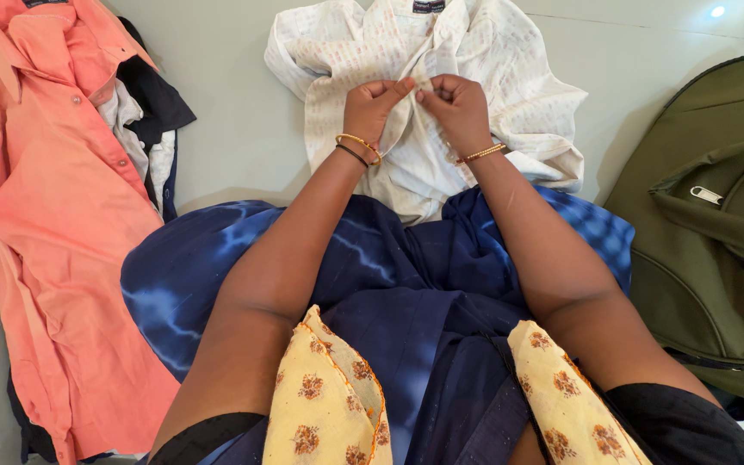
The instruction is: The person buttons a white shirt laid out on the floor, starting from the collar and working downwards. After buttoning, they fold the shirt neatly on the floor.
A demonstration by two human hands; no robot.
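Observation:
A white patterned shirt lies crumpled on the pale floor in front of me. My left hand pinches the shirt's front edge between thumb and fingers. My right hand pinches the same edge just to the right, the two hands almost touching. Bangles circle both wrists. My forearms reach out over my lap, which is covered by blue tie-dye cloth, with a yellow flowered scarf hanging at each side.
An orange shirt lies spread at the left over dark and white garments. An olive green backpack lies on the floor at the right. Bare pale floor shows between the shirts.

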